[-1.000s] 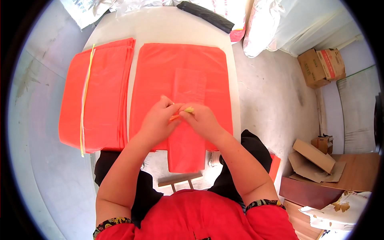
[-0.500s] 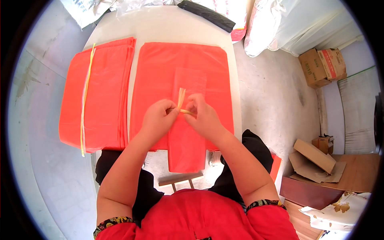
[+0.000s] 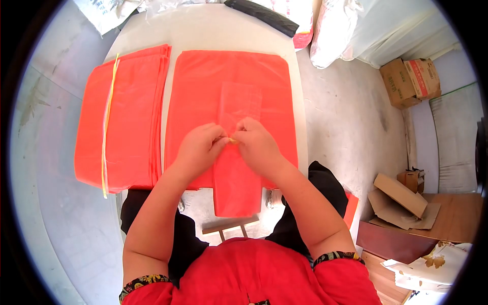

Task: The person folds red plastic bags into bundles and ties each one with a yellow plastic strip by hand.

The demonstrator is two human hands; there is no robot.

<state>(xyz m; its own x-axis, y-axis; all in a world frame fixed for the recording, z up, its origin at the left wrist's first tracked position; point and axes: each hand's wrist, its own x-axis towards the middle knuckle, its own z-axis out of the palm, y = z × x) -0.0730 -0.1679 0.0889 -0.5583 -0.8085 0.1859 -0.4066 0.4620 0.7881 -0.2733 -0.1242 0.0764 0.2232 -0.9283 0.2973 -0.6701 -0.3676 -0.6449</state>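
My left hand (image 3: 203,146) and my right hand (image 3: 257,147) meet above the middle of the table, fingers pinched together. Between their fingertips shows a short piece of yellow strip (image 3: 233,140); the rest of it is hidden by the fingers. Beneath them lies a narrow folded red plastic bag (image 3: 238,190), its near end hanging past the table edge. It rests on a wide flat stack of red plastic bags (image 3: 195,81). A second stack of red bags (image 3: 134,107) is to the left, with long yellow and white strips (image 3: 106,117) lying lengthwise across it.
A black roll (image 3: 262,17) lies at the far edge of the pale table (image 3: 175,28). White sacks (image 3: 333,33) stand behind it. On the right are a cardboard box (image 3: 401,84) and an opened carton (image 3: 401,201). A small wooden stool (image 3: 230,225) shows below the table edge.
The yellow strip stood up in a bundle between my hands; now only a short piece shows at the fingertips. My hands have stayed in nearly the same place.
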